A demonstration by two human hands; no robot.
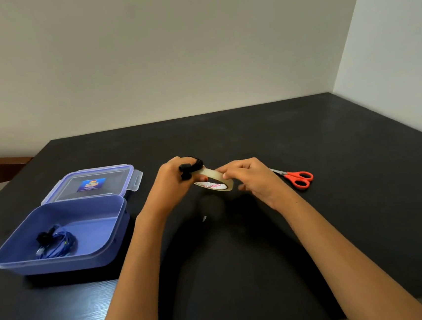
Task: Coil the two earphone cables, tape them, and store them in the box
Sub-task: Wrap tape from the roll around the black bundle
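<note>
Translucent, yellowish and ring-shaped, the roll of clear tape [214,182] is held above the table between both hands, its inner cardboard core printed with red lettering too blurred to read. The left hand [173,182] grips the roll's left edge and also clasps the coiled black earphone cable [191,167], a tight dark bundle with rounded earbuds poking out over the knuckles. The right hand [249,176] pinches the roll's upper right rim with thumb and fingertips; whether a free tape end is lifted there cannot be made out.

The table [340,224] is matte black with a faint wood grain near the front left. On its left stands the blue plastic box [109,236], semi-transparent, square with rounded corners, and open. Inside, toward the near left corner, lies the coiled blue earphone cable [55,243] with black earbuds; any tape on it is not discernible. The clear lid [91,184], edged in blue with snap flaps and a small label, lies flat behind the box.

Orange-handled scissors [296,178] rest right of the hands, their metal blades partly hidden by the right hand.
</note>
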